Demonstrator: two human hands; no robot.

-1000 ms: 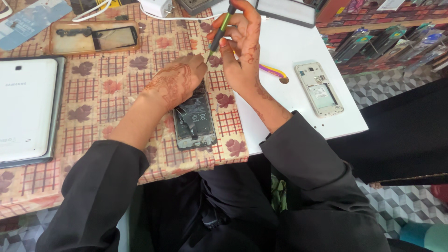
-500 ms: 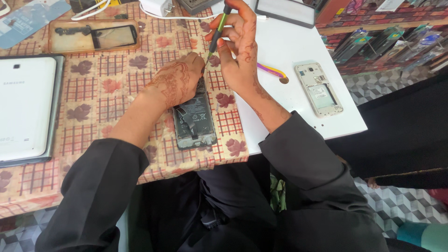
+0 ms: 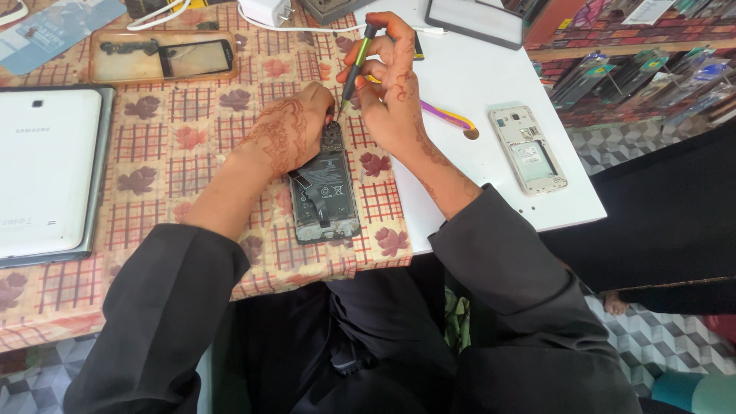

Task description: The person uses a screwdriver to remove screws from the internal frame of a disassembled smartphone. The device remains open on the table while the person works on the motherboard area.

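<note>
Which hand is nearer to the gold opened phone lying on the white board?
The right hand. It holds a screwdriver just left of the gold phone; the left hand lies farther left, pressing the dark opened phone.
</note>
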